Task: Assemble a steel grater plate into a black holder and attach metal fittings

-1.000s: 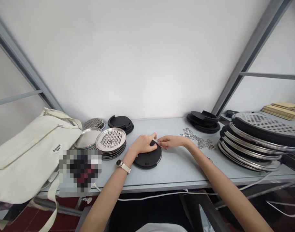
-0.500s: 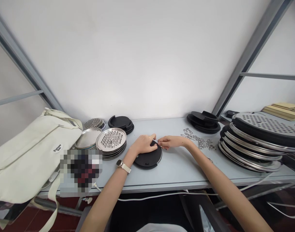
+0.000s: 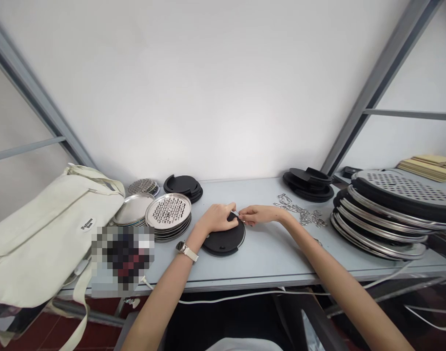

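A black round disc (image 3: 224, 239) with a small slot lies on the table in front of me. My left hand (image 3: 218, 217) rests across its far half, thumb and fingers bent round the far edge and holding it. At the disc's far right edge, my right hand (image 3: 252, 215) pinches a small metal clip (image 3: 236, 213), its outer end against the disc. My fingers partly cover the clip. To the right lies a scatter of similar metal clips (image 3: 305, 214). Left of my hands stands a stack of round metal grater plates (image 3: 168, 212).
Black discs (image 3: 182, 185) are piled at the back left, more black discs (image 3: 310, 183) at the back right. Large plates (image 3: 383, 229) rise in a tall stack at right. A pale bag (image 3: 54, 229) lies at left. A white cable (image 3: 244, 296) runs along the table's front edge.
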The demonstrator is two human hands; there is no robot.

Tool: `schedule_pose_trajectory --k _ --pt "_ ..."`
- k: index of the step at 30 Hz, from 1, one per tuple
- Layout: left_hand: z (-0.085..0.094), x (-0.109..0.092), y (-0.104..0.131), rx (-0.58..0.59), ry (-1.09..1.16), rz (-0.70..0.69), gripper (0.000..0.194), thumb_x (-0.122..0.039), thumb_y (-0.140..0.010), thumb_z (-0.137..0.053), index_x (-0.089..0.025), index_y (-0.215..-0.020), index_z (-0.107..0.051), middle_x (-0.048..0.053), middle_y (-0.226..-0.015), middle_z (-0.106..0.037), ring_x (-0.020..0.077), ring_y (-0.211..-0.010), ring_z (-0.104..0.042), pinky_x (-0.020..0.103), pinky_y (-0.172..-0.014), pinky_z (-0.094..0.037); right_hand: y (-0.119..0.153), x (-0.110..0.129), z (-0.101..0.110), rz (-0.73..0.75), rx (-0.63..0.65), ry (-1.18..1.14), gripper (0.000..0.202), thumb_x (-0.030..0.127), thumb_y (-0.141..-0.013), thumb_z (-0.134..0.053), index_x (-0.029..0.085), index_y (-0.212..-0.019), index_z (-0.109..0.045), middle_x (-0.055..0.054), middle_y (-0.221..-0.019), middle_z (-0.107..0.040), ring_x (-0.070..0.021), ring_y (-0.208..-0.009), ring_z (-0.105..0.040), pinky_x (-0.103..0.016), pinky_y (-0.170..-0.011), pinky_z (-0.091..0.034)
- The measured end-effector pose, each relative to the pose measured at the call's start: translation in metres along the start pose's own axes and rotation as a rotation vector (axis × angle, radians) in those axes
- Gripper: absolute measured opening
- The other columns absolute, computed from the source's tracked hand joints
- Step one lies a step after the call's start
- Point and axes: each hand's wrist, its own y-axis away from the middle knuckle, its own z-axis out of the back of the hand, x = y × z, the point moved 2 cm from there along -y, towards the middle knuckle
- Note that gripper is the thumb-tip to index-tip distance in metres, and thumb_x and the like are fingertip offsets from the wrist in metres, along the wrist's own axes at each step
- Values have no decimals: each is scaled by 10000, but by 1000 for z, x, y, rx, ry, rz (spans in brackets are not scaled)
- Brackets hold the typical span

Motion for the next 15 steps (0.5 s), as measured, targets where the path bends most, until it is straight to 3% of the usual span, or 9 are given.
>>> schedule_pose_trajectory --k 15 --pt "2 -1 0 26 -23 3 258 -351 -798 -488 -198 -1005 -502 28 -700 -630 217 -678 -614 263 -580 -374 0 -2 0 7 7 8 392 504 -860 -366 169 -687 -473 15 -632 -502 -106 -591 -464 -257 -637 -390"
